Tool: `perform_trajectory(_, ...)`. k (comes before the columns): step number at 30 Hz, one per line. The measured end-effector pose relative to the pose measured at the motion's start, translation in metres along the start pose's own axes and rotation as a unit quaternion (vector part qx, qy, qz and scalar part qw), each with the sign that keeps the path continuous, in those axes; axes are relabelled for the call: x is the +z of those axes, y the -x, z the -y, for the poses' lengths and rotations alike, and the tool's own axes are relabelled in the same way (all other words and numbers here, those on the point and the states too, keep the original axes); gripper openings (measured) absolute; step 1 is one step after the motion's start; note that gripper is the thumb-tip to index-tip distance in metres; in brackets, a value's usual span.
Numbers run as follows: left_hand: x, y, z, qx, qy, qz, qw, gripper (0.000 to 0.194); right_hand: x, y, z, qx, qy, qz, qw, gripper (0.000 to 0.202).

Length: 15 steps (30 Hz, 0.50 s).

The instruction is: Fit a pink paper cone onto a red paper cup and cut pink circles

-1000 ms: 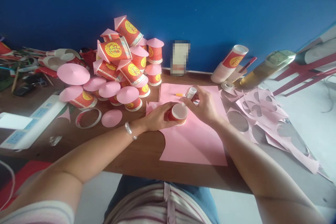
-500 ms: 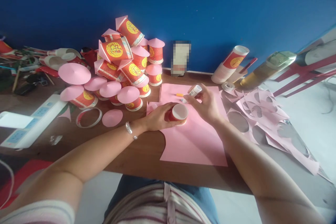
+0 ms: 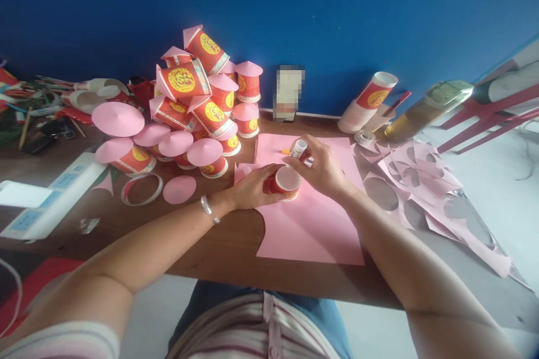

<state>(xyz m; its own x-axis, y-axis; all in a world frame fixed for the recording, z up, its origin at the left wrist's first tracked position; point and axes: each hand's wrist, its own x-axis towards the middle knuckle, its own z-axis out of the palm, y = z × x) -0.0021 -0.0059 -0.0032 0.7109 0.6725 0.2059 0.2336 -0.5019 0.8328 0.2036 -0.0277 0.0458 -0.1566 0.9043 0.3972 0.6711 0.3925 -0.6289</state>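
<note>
My left hand [image 3: 255, 188] is wrapped around a red paper cup [image 3: 288, 179], its white round end facing up. Between the fingers of my right hand [image 3: 322, 165] is a white glue stick [image 3: 298, 150], held over the cup's far edge. Its lower tip is close to the rim; whether they touch I cannot tell. Under both hands lies a large pink paper sheet [image 3: 311, 230]. A small orange object [image 3: 286, 152] rests on the paper just left of the glue stick.
Red cups with pink cone tops [image 3: 183, 79] are piled at the left. A power strip [image 3: 54, 193], a tape ring [image 3: 142, 189] and a pink disc [image 3: 179, 189] lie nearer. Stacked cups [image 3: 370, 101], a bottle [image 3: 429, 109] and pink paper scraps [image 3: 415, 171] are at the right.
My right hand has brought the glue stick left and slightly down, to the cup's far edge, and tilted it more upright. My left hand keeps holding the cup in place.
</note>
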Motion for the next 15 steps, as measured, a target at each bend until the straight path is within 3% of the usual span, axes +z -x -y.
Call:
perform_trajectory(9,0.001,0.003,-0.004,0.017,0.005,-0.020,1.000,0.052,0.009,-0.003,-0.022,0.068,-0.043,-0.032,0.996,0.034)
perform_trajectory(15,0.002,0.005,0.003,0.065,-0.050,-0.130,0.988,0.051,0.009,0.000,-0.038,0.175,-0.267,-0.047,0.946,0.048)
